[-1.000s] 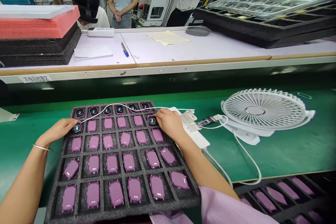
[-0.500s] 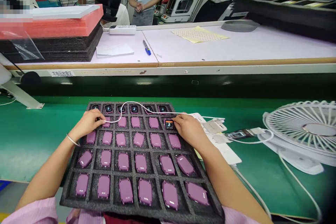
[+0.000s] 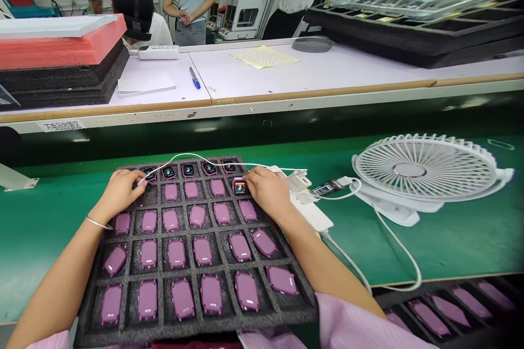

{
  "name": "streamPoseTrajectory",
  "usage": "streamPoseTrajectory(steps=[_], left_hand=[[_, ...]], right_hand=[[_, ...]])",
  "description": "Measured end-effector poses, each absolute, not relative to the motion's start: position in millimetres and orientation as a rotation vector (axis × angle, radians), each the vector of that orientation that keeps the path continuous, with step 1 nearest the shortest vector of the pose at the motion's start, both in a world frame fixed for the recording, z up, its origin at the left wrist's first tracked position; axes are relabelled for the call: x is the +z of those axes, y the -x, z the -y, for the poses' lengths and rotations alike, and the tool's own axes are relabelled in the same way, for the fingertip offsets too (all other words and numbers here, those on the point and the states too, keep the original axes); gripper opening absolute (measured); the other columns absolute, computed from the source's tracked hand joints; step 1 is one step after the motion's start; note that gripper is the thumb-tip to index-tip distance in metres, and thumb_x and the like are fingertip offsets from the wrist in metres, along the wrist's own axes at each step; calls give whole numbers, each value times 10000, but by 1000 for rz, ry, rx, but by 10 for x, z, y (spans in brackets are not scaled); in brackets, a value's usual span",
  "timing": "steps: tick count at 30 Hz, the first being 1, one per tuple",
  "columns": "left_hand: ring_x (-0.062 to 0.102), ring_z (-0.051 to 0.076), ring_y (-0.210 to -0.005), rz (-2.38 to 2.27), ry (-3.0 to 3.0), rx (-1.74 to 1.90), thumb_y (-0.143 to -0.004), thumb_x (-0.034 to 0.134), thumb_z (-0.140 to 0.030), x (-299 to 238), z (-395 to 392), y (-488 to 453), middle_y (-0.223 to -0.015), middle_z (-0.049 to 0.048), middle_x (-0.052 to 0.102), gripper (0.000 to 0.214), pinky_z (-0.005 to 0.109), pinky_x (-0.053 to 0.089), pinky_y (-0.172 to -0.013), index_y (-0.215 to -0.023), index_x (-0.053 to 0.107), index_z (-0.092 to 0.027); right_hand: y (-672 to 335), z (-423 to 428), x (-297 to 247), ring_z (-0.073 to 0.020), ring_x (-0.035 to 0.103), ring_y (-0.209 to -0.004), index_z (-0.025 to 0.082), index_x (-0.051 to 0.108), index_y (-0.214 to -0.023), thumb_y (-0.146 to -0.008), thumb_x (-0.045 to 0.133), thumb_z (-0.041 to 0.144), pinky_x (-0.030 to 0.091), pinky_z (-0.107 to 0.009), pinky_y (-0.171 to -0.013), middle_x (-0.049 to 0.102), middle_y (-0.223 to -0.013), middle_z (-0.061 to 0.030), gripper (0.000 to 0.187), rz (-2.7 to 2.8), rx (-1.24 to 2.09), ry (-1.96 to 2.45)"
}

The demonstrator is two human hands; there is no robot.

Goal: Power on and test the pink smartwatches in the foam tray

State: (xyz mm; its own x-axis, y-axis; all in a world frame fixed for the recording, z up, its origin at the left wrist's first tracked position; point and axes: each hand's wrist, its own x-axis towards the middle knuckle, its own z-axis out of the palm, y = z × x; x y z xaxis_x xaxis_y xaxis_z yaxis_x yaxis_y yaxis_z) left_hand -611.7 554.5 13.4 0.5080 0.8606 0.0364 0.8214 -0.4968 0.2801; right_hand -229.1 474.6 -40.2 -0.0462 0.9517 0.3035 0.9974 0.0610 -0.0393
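A black foam tray point(image 3: 192, 320) with a grid of pockets lies on the green belt in front of me. Most pockets hold purple watch bodies lying face down point(image 3: 177, 253); the far row shows lit screens point(image 3: 188, 170). My left hand point(image 3: 120, 192) rests curled over the tray's far left corner, fingers closed on the end of a white cable point(image 3: 184, 157) that arcs over the far row. My right hand point(image 3: 268, 191) pinches a watch with a lit orange screen point(image 3: 239, 187) at the right end of the second row.
A white fan point(image 3: 423, 166) lies flat on the belt to the right, next to a white power strip point(image 3: 313, 212) with plugs. A second tray of purple watches point(image 3: 446, 311) sits at the lower right. Foam sheets point(image 3: 61, 65), paper and a pen point(image 3: 195, 77) lie on the far bench; several people stand beyond it.
My left hand moved from the second-row left pocket up to the tray's far left corner with the cable. The watch under my right hand now shows an orange screen.
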Motion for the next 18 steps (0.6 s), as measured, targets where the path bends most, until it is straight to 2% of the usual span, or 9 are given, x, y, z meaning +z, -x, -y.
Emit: streamPoseTrajectory(steps=[3, 8, 12, 18], left_hand=[[654, 285, -967, -1366, -2274, 256, -911, 359, -542, 114, -5633, 6199, -1089, 90, 717, 500, 381, 492, -866, -1097, 657, -187], [618, 279, -1142, -1163, -2240, 135, -913, 345, -566, 33, -5595, 6156, -1225, 63, 687, 546, 368, 446, -1014, -1156, 675, -204], [597, 269, -1189, -1192, -2274, 115, -939, 284, -541, -29, -5584, 6123, -1241, 51, 682, 560, 382, 409, -1066, -1157, 688, -222], [615, 255, -1155, -1195, -2290, 121, -940, 249, -507, -80, -5593, 6166, -1214, 66, 693, 577, 355, 423, -1050, -1141, 691, -196]], right_hand=[[2347, -4737, -414, -259, 609, -868, 171, 713, -922, -983, 493, 196, 347, -355, -724, 686, -911, -94, 229, 2020, -325, 1755], [2490, -4747, -483, -224, 592, -815, 189, 684, -957, -1009, 466, 187, 333, -339, -760, 672, -856, -66, 224, 2317, -154, 1339], [2539, -4736, -510, -221, 582, -789, 177, 671, -963, -1015, 423, 179, 320, -354, -776, 665, -842, -70, 253, 2363, -146, 1303], [2516, -4776, -436, -214, 603, -822, 187, 671, -961, -1011, 443, 204, 300, -339, -733, 682, -893, -64, 233, 2216, -132, 1395]])
